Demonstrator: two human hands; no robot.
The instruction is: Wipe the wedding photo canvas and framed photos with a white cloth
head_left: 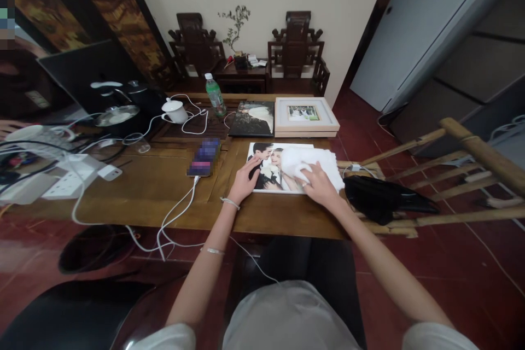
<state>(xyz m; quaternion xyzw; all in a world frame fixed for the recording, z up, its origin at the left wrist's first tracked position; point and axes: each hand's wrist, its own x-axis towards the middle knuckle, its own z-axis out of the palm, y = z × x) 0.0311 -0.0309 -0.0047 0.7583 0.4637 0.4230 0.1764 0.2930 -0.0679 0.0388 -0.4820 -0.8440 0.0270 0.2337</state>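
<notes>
A photo panel [268, 178] with a picture of a couple lies flat on the wooden table in front of me. My left hand [246, 178] rests on its left edge, fingers stretched out and holding nothing. On the panel's right part, my right hand [318, 183] is closed on a white cloth [328, 164], bunched up at the fingers. The cloth spreads over the panel's right side and hides it. Just behind lie a dark photo panel [252, 118] and a light wooden picture frame [305, 115].
A phone [204, 157] on a charging cable lies left of the panel. Behind stand a green-labelled bottle [215, 95] and a white lidded cup [175, 111]. Power strips [69, 178] and tangled cables fill the left. A bamboo chair [443, 175] holds a black bag [381, 197] at right.
</notes>
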